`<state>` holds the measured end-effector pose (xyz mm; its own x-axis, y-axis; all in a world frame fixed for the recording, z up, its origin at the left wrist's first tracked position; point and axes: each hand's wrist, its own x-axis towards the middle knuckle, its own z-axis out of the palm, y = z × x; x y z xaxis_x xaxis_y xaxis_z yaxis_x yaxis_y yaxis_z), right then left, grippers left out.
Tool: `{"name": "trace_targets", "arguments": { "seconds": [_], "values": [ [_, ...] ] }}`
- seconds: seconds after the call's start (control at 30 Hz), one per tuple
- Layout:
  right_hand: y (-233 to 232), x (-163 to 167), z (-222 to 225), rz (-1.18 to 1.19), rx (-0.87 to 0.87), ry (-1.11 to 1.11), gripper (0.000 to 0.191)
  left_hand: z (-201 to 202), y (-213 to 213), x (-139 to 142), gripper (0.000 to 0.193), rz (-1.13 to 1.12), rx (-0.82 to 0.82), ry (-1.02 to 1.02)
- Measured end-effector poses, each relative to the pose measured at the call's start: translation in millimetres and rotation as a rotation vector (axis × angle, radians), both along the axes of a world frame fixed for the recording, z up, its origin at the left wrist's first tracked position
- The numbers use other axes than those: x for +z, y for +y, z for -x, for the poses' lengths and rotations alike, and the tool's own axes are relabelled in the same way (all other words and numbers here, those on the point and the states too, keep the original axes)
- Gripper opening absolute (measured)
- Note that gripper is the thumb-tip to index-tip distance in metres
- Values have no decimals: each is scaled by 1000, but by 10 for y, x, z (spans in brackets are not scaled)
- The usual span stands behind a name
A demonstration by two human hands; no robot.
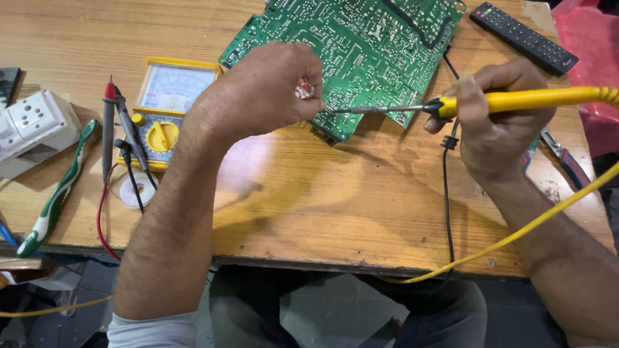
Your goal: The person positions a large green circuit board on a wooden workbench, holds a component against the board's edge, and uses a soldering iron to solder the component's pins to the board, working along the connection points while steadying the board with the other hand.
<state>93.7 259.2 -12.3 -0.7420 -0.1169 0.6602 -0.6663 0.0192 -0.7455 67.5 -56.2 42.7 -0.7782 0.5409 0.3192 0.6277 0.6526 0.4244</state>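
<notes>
Gripping a yellow-handled soldering iron (503, 102), the right hand (500, 119) is closed round the handle and aims the metal tip leftward at the lower edge of the green circuit board (361, 51). The left hand (264, 90) is curled shut, pinching a small red-and-white item (304, 89) at the fingertips, just beside the tip; what the item is cannot be told. Risk 1: fingertips sit v. near the hot tip, so a small slip of either hand could mean a burn. Risk 2: the board lies tilted w/ one edge raised off the wooden table (322, 193) and no clamp visible; pressure from the iron could shift it and bridge adjacent tracks. Risk 3: the yellow cord (516, 235) loops off the table edge and a black lead (446, 193) runs under the right hand; a snag would jerk the iron. Further out, an analog multimeter (169, 106) w/ probes (116, 129), a solder spool (137, 190), a toothbrush (55, 196), a white socket block (32, 129) and a remote (522, 37) lie well apart.
</notes>
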Motion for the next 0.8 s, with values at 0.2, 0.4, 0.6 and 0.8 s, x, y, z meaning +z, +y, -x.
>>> {"name": "trace_targets", "arguments": {
  "seconds": [0.2,0.4,0.6,0.8],
  "values": [
    [-18,13,-85,-60,-14,42,21,2,1,-6,10,4,-3,-19],
    [-19,42,-95,-101,-37,78,21,14,-17,-22,10,-26,-32,41],
    [-12,96,-87,-220,-80,194,17,19,-32,-11,12,-33,-27,-4],
    [-2,94,-121,-198,-83,186,22,34,-36,-3,14,-33,-31,-30]
  ]
}}
